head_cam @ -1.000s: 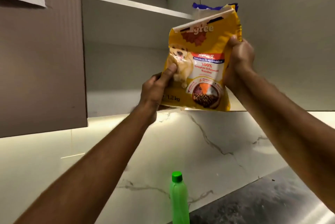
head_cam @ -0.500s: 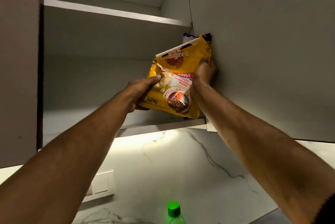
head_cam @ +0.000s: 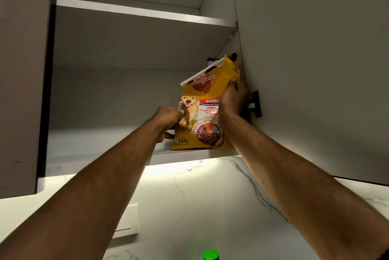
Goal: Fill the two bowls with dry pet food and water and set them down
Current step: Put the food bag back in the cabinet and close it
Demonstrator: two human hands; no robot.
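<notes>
The lower shelf [head_cam: 101,150] of the open wall cabinet carries a yellow pet-food bag [head_cam: 202,121], standing upright at its right end near the front edge. The upper shelf [head_cam: 136,10] shows only its underside.

— Where are we, then?
— Home kitchen, clearly: open grey wall cupboard [head_cam: 126,95] with white shelves [head_cam: 145,12], white marble-veined backsplash [head_cam: 200,200] lit from under the cupboard, white wall switch plate [head_cam: 128,220].
— And a yellow dog-food bag [head_cam: 202,116] up on the bottom shelf.
</notes>
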